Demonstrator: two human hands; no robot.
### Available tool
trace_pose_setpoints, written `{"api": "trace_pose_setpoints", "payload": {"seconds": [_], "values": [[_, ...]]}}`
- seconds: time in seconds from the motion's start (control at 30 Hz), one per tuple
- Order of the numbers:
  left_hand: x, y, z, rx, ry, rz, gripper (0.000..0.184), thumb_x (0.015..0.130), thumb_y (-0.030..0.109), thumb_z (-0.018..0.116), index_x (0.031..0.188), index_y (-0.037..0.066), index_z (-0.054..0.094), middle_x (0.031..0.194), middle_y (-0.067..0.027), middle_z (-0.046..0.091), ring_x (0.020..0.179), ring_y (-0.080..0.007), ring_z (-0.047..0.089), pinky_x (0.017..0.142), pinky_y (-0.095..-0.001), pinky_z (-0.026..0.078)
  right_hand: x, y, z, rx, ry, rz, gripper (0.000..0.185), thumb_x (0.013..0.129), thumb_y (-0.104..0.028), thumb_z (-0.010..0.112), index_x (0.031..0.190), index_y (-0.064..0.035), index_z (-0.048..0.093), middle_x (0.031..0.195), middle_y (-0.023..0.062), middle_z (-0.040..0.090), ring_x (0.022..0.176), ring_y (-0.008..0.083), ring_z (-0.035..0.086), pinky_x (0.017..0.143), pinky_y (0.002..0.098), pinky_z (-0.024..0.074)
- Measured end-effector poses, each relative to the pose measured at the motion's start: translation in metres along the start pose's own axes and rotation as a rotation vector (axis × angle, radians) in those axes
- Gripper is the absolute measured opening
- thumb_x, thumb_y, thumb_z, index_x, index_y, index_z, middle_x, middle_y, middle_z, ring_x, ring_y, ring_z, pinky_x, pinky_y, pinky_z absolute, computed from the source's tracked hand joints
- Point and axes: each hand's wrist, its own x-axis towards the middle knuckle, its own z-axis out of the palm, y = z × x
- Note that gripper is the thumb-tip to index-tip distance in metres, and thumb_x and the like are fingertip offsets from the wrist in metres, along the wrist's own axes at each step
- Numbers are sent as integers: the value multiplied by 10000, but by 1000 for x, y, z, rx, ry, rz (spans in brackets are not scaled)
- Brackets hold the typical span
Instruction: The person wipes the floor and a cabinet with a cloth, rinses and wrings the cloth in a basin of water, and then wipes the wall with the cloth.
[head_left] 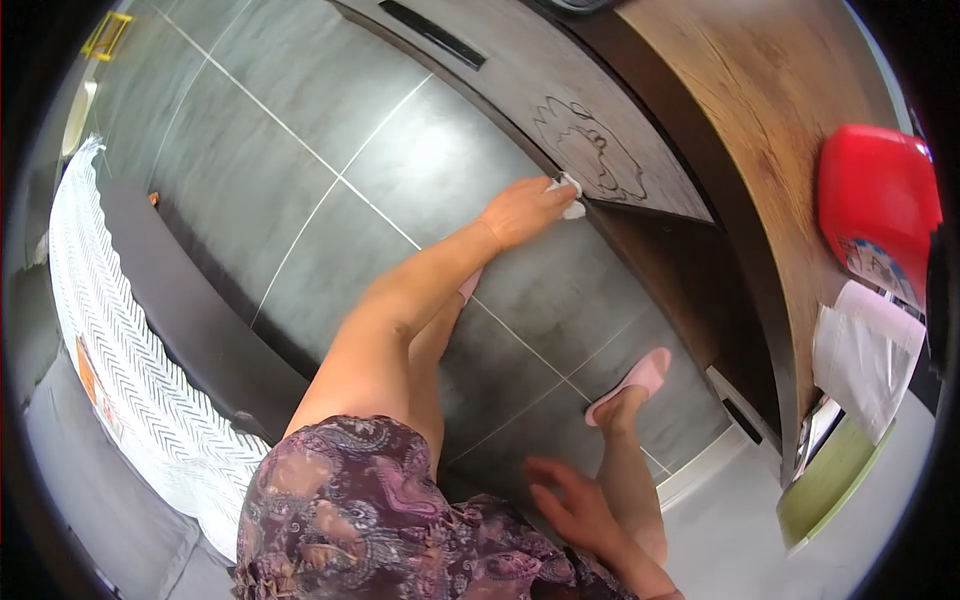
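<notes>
Fingers of your left hand (525, 212) grip a white cloth (573, 211) at the grey panel (520, 95)'s edge; your right hand (575, 502) hangs loose, apparently unladen. A dark drawing (600, 150) marks the panel; how much is done, I can't tell.

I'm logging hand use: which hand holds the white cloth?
The left hand, out at the cabinet, holds the white cloth; the right hand shows nothing in it.
</notes>
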Motion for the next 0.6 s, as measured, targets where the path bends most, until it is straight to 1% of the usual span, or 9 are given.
{"api": "trace_pose_setpoints", "payload": {"seconds": [0.1, 0.2, 0.3, 0.33, 0.43, 0.53, 0.6], "values": [[2, -14, -2, 24, -24, 21, 275, 704, 76, 516, 968, 43, 588, 1055, 4, 513, 753, -182, 481, 663, -294, 434, 2, -2, 1, -5, -18, 20, 293, 789, -103, 534, 1072, -36, 498, 952, 128, 570, 877, 233, 579, 733, 302, 457], [-1, -33, -8, 3, -40, 8, 277, 706, 98, 516, 972, 63, 587, 1040, 2, 510, 744, -181, 477, 663, -298, 429, 5, -2, 2, -25, -13, 14, 298, 792, -102, 535, 1079, -30, 494, 968, 130, 567, 887, 226, 578, 740, 298, 457], [-3, -52, -25, 105, -35, -16, 273, 719, 116, 502, 976, 73, 586, 1043, -1, 508, 749, -180, 480, 673, -292, 428, 6, -4, 4, 7, -27, 31, 302, 794, -99, 537, 1082, -24, 491, 971, 130, 568, 889, 217, 578, 743, 295, 459], [1, -51, -42, 204, -26, 75, 294, 725, 115, 486, 1002, 76, 575, 1046, -5, 506, 758, -186, 481, 689, -290, 430, 8, -6, 4, 0, -34, 24, 303, 794, -97, 538, 1083, -22, 490, 970, 131, 568, 889, 215, 579, 743, 294, 460], [-4, -61, -41, 198, -14, 78, 318, 719, 99, 484, 1027, 85, 565, 1063, -6, 497, 773, -192, 484, 698, -292, 435, 13, -11, 5, -6, -44, 22, 303, 795, -93, 538, 1084, -18, 489, 971, 132, 568, 888, 213, 581, 737, 287, 463], [-9, -80, -42, 210, -56, -20, 331, 710, 84, 484, 1032, 92, 559, 1091, -1, 485, 786, -193, 487, 689, -296, 445, 17, -17, 5, 19, -51, 48, 300, 797, -88, 536, 1083, -15, 488, 974, 134, 567, 889, 213, 582, 731, 280, 465], [-12, -105, -51, 291, -27, -74, 313, 715, 80, 485, 1018, 89, 565, 1095, 0, 487, 792, -195, 492, 680, -298, 452, 19, -20, 6, 32, -57, 57, 298, 797, -85, 535, 1083, -15, 488, 975, 135, 568, 890, 213, 582, 730, 278, 465]]}}
